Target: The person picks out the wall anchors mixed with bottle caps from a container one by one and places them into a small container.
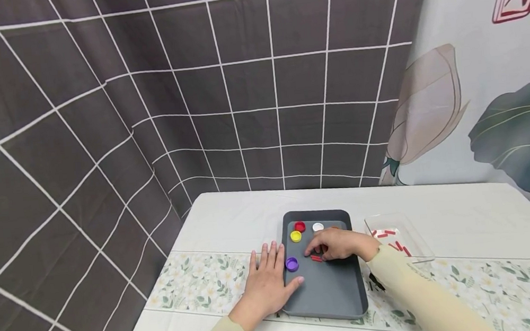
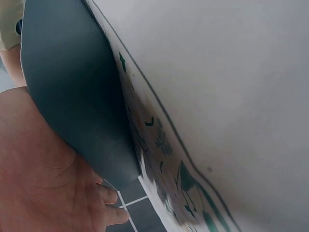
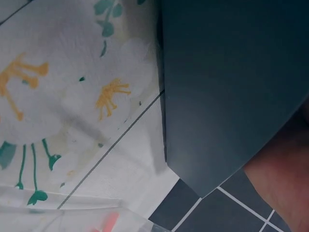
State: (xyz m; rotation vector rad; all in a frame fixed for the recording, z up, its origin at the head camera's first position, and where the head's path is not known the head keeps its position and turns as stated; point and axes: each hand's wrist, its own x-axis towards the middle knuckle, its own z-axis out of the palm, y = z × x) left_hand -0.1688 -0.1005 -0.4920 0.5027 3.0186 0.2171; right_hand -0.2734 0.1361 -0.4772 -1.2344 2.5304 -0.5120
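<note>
A grey tray (image 1: 327, 292) lies lengthwise on the table in the head view. My left hand (image 1: 268, 282) rests on its left rim, fingers straight and spread, beside a purple bottle cap (image 1: 292, 264). Over the tray's middle, my right hand (image 1: 337, 243) reaches down with bent fingers. Its thumb and index fingertips are apart, at either side of two short red sticks (image 1: 316, 258) on the tray floor. Farther back in the tray sit a red cap (image 1: 299, 226), a yellow cap (image 1: 296, 236) and a white cap (image 1: 318, 227). An orange-brown piece shows partly behind the right hand.
Right of the tray stands a clear plastic box (image 1: 418, 244) holding several loose red sticks (image 1: 391, 232). A flowered strip (image 1: 199, 278) crosses the white table (image 1: 231, 211). Dark gridded cloth (image 1: 248, 87) hangs behind and to the left.
</note>
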